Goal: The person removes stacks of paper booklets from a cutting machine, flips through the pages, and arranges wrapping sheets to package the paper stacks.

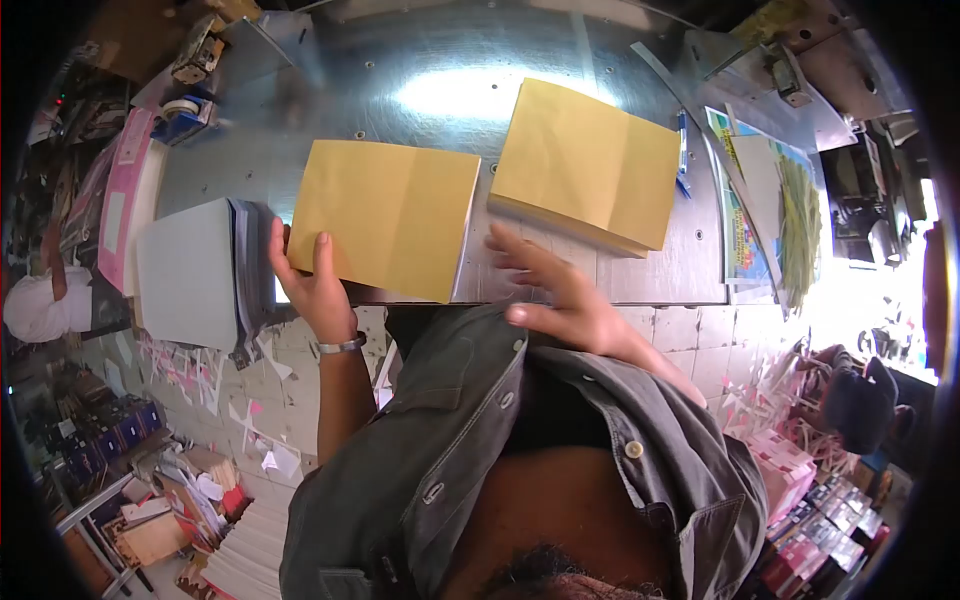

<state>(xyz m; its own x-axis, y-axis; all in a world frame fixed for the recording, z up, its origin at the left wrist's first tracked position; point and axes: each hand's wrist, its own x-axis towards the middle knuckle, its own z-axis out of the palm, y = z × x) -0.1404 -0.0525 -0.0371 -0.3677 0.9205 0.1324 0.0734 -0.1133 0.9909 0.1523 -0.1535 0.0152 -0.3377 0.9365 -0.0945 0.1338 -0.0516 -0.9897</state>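
Note:
A thick yellow-covered paper stack (pixel 385 215) lies at the near edge of the metal table. My left hand (pixel 318 285) is at its lower left corner, the thumb over the top cover and the fingers along the left side, partly hidden. My right hand (pixel 560 285) hovers to the right of this stack with its fingers apart, holding nothing and slightly blurred. Beyond it, a second yellow-covered stack (pixel 590 165) sits tilted on the table, its white page edges facing me.
A grey-white stack of sheets (pixel 188 270) stands left of my left hand. Blue pens (pixel 683 150) lie right of the second stack, near a metal bar (pixel 720 160) and printed sheets (pixel 745 215). Paper scraps (pixel 275 455) litter the tiled floor. Another person's white sleeve (pixel 50 300) shows far left.

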